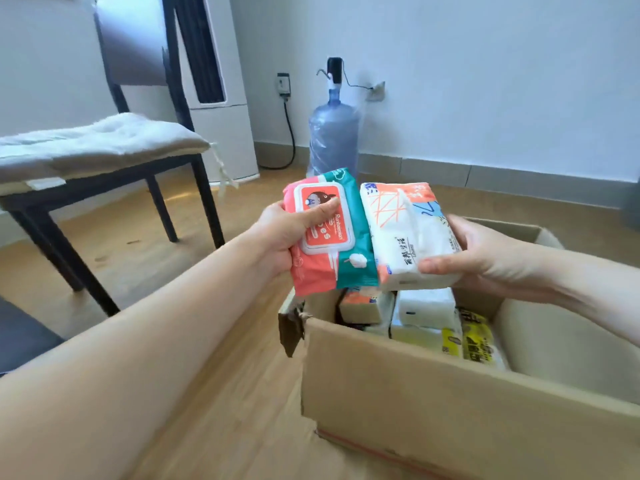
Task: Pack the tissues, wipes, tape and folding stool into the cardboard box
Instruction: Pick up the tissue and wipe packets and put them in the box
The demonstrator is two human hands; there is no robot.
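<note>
An open cardboard box (pixel 398 379) stands on the wooden floor at the lower right. Inside lie several tissue packs (pixel 426 308), one with a yellow label. Above the box's far-left corner my left hand (pixel 280 233) grips a coral and teal pack of wipes (pixel 332 244) with a white flip lid, thumb on the lid. Right beside it my right hand (pixel 485 254) holds a white tissue pack (pixel 408 233) with orange and blue print. The two packs touch side by side. No tape or folding stool is in view.
A dark-framed chair (pixel 187 168) with a grey cushion (pixel 93 143) stands to the left. Behind the box are a blue water jug (pixel 332 136) with a pump, a white tower appliance (pixel 221 109), wall sockets and a cable. The white wall runs along the back.
</note>
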